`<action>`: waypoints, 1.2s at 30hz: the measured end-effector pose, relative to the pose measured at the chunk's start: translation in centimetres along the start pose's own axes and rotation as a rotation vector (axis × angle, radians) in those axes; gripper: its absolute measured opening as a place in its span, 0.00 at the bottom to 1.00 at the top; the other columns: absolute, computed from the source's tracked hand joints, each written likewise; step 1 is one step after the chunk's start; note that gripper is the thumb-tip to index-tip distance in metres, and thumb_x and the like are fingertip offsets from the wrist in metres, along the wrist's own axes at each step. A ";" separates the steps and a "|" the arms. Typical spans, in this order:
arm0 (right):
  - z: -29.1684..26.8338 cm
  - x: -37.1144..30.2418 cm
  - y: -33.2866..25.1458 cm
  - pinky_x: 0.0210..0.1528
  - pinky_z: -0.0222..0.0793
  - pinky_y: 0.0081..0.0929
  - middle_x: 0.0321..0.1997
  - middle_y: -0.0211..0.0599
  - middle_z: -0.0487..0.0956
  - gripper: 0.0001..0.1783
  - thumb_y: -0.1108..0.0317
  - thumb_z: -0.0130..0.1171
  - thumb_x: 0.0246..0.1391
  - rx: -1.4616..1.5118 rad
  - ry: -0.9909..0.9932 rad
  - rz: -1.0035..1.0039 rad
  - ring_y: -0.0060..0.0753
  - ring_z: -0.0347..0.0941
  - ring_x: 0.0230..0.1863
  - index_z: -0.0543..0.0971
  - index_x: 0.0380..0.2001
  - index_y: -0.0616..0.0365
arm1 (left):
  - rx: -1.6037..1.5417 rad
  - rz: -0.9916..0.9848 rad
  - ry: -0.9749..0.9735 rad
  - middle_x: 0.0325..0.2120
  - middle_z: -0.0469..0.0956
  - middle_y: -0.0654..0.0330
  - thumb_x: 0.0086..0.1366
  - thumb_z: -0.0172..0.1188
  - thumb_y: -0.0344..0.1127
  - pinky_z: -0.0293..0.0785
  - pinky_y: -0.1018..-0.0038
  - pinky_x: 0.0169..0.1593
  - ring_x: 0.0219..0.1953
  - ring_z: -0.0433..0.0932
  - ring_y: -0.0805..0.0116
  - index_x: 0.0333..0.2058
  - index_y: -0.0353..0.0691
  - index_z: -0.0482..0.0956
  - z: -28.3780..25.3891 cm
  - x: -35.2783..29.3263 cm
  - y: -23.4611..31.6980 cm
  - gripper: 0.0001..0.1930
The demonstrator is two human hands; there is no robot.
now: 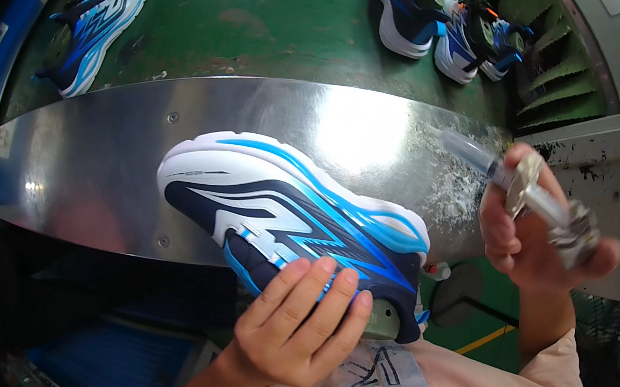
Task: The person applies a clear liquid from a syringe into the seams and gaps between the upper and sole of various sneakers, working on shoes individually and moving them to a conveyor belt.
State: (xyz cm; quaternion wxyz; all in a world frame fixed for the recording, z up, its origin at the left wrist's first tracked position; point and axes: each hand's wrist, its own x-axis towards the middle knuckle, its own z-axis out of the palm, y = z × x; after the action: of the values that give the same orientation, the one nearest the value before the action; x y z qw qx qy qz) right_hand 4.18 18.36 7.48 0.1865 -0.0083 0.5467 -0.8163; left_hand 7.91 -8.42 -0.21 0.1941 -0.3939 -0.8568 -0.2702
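A navy, white and bright-blue sports shoe [303,202] is tilted on its side in front of me, its thick white sole facing away and its toe to the left. Fingers of my left hand [305,325] are wrapped over its upper near the opening. A greenish form [381,318] shows inside the heel end. To the right, my right hand [529,226] grips a clear syringe [475,153], its plunger end wrapped in crumpled, pale material. The syringe tip points up and left, apart from the shoe.
A curved metal ledge [98,152] with white residue at its right end borders a green surface [263,26]. Another shoe [97,33] lies at the far left and several more [410,5] at the far right, beside hanging green strips [556,56] at an opening.
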 end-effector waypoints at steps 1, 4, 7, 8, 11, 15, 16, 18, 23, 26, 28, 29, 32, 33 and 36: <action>0.7 1.3 -0.8 0.23 0.61 0.15 0.33 0.39 0.70 0.66 0.22 0.63 0.29 0.067 -0.091 0.036 0.21 0.64 0.27 0.54 0.61 0.60 | -0.016 -0.007 0.000 0.44 0.79 0.57 0.56 0.62 0.29 0.76 0.62 0.51 0.48 0.78 0.56 0.40 0.47 0.81 0.1 -0.1 0.1 0.12; 3.0 5.3 -1.8 0.24 0.67 0.20 0.33 0.43 0.71 0.60 0.24 0.57 0.41 0.225 -0.339 0.131 0.26 0.67 0.26 0.51 0.64 0.60 | -0.028 0.021 0.024 0.44 0.80 0.59 0.59 0.59 0.33 0.74 0.64 0.53 0.47 0.79 0.59 0.41 0.47 0.80 0.3 -0.6 0.0 0.10; 5.4 8.6 -0.9 0.25 0.66 0.21 0.33 0.45 0.72 0.60 0.20 0.47 0.44 0.300 -0.446 0.229 0.28 0.67 0.25 0.51 0.65 0.60 | -0.048 0.019 0.067 0.43 0.80 0.61 0.62 0.56 0.33 0.73 0.64 0.54 0.47 0.79 0.62 0.40 0.46 0.81 0.6 -1.1 0.0 0.09; 6.1 9.5 -0.5 0.24 0.65 0.20 0.33 0.45 0.71 0.61 0.19 0.45 0.44 0.316 -0.439 0.264 0.26 0.65 0.25 0.51 0.65 0.60 | -0.061 0.017 0.090 0.43 0.80 0.61 0.61 0.56 0.33 0.73 0.66 0.55 0.47 0.79 0.63 0.40 0.46 0.81 0.7 -1.3 -0.1 0.09; 7.8 11.5 0.3 0.21 0.59 0.17 0.34 0.44 0.70 0.63 0.18 0.44 0.43 0.349 -0.413 0.384 0.23 0.59 0.24 0.50 0.66 0.62 | -0.090 0.010 0.130 0.43 0.80 0.61 0.62 0.56 0.33 0.74 0.67 0.54 0.47 0.79 0.64 0.40 0.45 0.81 0.9 -1.7 -0.1 0.09; 8.8 13.4 1.2 0.20 0.54 0.17 0.35 0.43 0.66 0.63 0.18 0.43 0.44 0.374 -0.434 0.474 0.23 0.54 0.24 0.49 0.66 0.62 | -0.117 0.028 0.163 0.44 0.80 0.59 0.63 0.55 0.33 0.74 0.69 0.54 0.47 0.79 0.64 0.41 0.42 0.81 1.1 -1.8 -0.5 0.09; 9.0 13.7 1.4 0.20 0.53 0.17 0.35 0.43 0.65 0.63 0.18 0.43 0.44 0.373 -0.435 0.489 0.23 0.53 0.24 0.48 0.66 0.62 | -0.109 0.028 0.175 0.44 0.80 0.59 0.63 0.55 0.33 0.74 0.69 0.54 0.47 0.79 0.64 0.41 0.42 0.81 1.2 -1.9 -0.5 0.10; 9.4 14.1 1.6 0.19 0.53 0.17 0.35 0.43 0.64 0.63 0.18 0.42 0.44 0.351 -0.432 0.500 0.23 0.52 0.24 0.48 0.66 0.63 | -0.095 0.032 0.197 0.44 0.80 0.60 0.63 0.54 0.33 0.74 0.69 0.54 0.47 0.79 0.64 0.41 0.42 0.81 1.5 -2.1 -0.4 0.10; 10.1 15.0 1.9 0.19 0.52 0.17 0.35 0.43 0.64 0.61 0.18 0.41 0.45 0.317 -0.436 0.521 0.23 0.52 0.23 0.49 0.63 0.63 | -0.059 0.062 0.171 0.44 0.79 0.61 0.65 0.52 0.35 0.71 0.69 0.57 0.48 0.79 0.65 0.41 0.42 0.81 0.6 -1.6 -1.0 0.11; 10.4 15.7 1.8 0.18 0.52 0.16 0.34 0.43 0.64 0.61 0.18 0.40 0.46 0.309 -0.426 0.570 0.22 0.52 0.23 0.49 0.63 0.64 | -0.055 0.062 0.192 0.44 0.79 0.62 0.65 0.52 0.35 0.71 0.69 0.58 0.48 0.79 0.65 0.40 0.42 0.81 0.9 -1.6 -1.1 0.10; 10.7 16.3 1.3 0.18 0.53 0.16 0.34 0.43 0.65 0.61 0.17 0.39 0.46 0.292 -0.414 0.601 0.21 0.51 0.23 0.49 0.63 0.64 | -0.062 0.054 0.193 0.43 0.79 0.62 0.65 0.52 0.35 0.71 0.69 0.57 0.48 0.79 0.65 0.40 0.42 0.81 0.8 -1.6 -1.1 0.10; 10.9 16.3 1.1 0.19 0.53 0.16 0.34 0.44 0.65 0.61 0.17 0.39 0.46 0.263 -0.405 0.610 0.21 0.51 0.23 0.49 0.63 0.64 | -0.063 0.051 0.192 0.43 0.79 0.62 0.64 0.52 0.35 0.71 0.69 0.57 0.48 0.79 0.65 0.40 0.42 0.81 0.7 -1.6 -1.1 0.10; 11.2 15.5 0.3 0.19 0.54 0.15 0.34 0.44 0.66 0.62 0.18 0.43 0.45 0.157 -0.377 0.607 0.20 0.52 0.23 0.49 0.62 0.66 | -0.051 0.046 0.207 0.43 0.79 0.62 0.64 0.52 0.34 0.72 0.69 0.57 0.47 0.79 0.66 0.39 0.42 0.81 0.8 -1.7 -1.1 0.10; 11.1 15.1 0.3 0.19 0.54 0.14 0.33 0.43 0.66 0.62 0.19 0.46 0.44 0.126 -0.382 0.561 0.20 0.53 0.23 0.49 0.61 0.67 | -0.057 0.052 0.200 0.43 0.79 0.62 0.64 0.52 0.34 0.72 0.69 0.56 0.47 0.79 0.66 0.39 0.42 0.81 0.8 -1.7 -1.1 0.10; 10.5 13.6 0.0 0.19 0.55 0.14 0.30 0.41 0.67 0.64 0.19 0.52 0.40 0.005 -0.379 0.445 0.20 0.56 0.23 0.51 0.58 0.70 | -0.078 0.050 0.191 0.44 0.80 0.61 0.63 0.54 0.33 0.73 0.70 0.54 0.47 0.79 0.65 0.40 0.42 0.81 0.8 -1.7 -1.0 0.10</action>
State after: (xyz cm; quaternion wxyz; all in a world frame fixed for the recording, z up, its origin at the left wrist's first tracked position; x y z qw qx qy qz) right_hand -6.18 4.75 9.13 0.4595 -0.0401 0.4887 -0.7405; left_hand 8.08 -9.47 -2.09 0.2662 -0.3949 -0.8132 -0.3346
